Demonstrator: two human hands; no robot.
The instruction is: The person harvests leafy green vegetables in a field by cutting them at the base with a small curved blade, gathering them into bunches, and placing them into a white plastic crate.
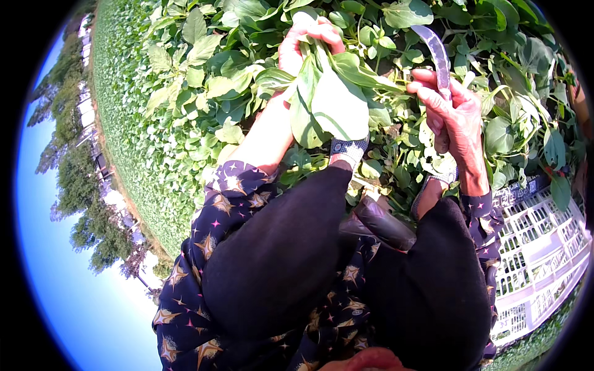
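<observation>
A leafy green plant (341,99) hangs from my left hand (313,41), its stems gripped at the top and its broad leaves pointing down toward my shoe. To the right, my right hand (448,109) is closed on a small curved sickle knife (438,53), whose blade points up and to the left. Under both hands grow low leafy greens (399,134), with soil showing in small gaps. The handle of the knife is mostly hidden in my palm.
A white plastic crate (533,250) with slotted walls stands at my right, with leaves over its far rim. My patterned shoes (350,148) are among the plants. A dark plastic-like bundle (385,225) lies between my legs. The leafy field (134,139) stretches left toward trees.
</observation>
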